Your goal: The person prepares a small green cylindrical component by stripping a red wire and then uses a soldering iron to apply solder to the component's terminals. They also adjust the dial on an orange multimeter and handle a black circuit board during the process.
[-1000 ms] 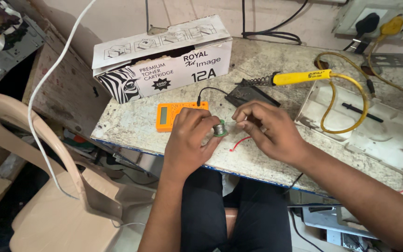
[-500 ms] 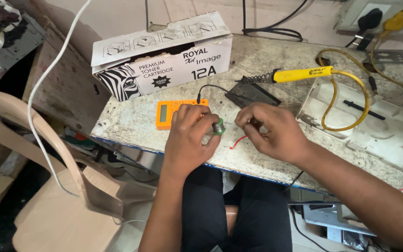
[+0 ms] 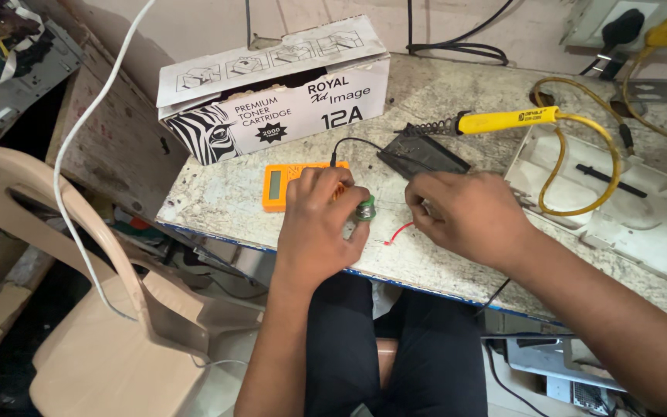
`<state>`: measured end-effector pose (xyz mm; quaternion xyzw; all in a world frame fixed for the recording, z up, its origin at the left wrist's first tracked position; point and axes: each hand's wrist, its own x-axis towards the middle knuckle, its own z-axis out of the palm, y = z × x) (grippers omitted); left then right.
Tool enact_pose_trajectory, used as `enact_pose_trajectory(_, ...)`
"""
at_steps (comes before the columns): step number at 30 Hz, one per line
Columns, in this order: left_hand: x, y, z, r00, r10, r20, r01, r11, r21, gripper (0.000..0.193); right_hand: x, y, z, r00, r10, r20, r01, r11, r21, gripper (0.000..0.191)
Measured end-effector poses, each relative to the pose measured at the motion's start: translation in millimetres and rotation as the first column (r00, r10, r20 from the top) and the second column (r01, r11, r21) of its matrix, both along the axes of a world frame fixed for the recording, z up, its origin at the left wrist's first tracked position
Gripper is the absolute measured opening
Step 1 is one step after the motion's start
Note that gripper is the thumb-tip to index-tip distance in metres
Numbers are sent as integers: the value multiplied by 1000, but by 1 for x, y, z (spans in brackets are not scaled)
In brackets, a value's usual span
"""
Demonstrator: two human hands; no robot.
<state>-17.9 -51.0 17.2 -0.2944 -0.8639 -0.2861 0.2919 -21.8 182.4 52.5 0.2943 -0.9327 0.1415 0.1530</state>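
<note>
The left hand [image 3: 319, 224] lay curled over the worn stone worktop [image 3: 457, 255], its fingers and thumb closed on a small round part with a green and silver body [image 3: 363, 208], which sat at the fingertips just above the bench surface. The right hand [image 3: 468, 216] rested close beside it, knuckles up and fingers bent under; what it pinched was hidden beneath the palm, so its hold could not be told, though a thin red wire [image 3: 400, 232] ran out on the bench between the two hands. Behind the left hand, partly covered by it, lay an orange multimeter [image 3: 279, 185] with a grey display window, and a black lead [image 3: 349, 144] curved up from it. A long white cardboard carton [image 3: 279, 93] stood at the back left of the bench, its top flap open, with a black-and-white zebra picture at its left end, black printed lettering along the front face and a small dark round badge near the middle. To the right, a flat black stand [image 3: 422, 153] held a coiled metal rest, and a yellow-handled soldering iron [image 3: 507, 120] lay across it, its yellow cord looping over a white plastic tray [image 3: 642, 208]. A beige plastic chair [image 3: 79, 309] stood to the left, below the bench.
</note>
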Motion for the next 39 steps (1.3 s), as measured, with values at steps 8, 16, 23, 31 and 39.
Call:
enact_pose_trajectory(8,0,3,5,998,-6,56,8,999,-49,23,-4,5,-1,997,-21,74,22,1000,-12,17)
enact_pose_trajectory(16,-5,3,0,997,-47,68,54,992,-111,19,-3,2,2,998,0,68,4,998,-59,17)
enact_pose_trajectory(23,-5,3,-1,995,-12,94,21,994,-103,16,1,-1,2,976,-108,191,131,985,-113,15)
enact_pose_trajectory(31,-5,1,-2,998,-4,70,10,996,-83,15,4,7,12,924,-290,251,303,953,-17,14)
enact_pose_trajectory(39,-2,-1,-1,1000,-19,24,21,998,-55,32,3,9,32,848,-343,405,349,935,61,35)
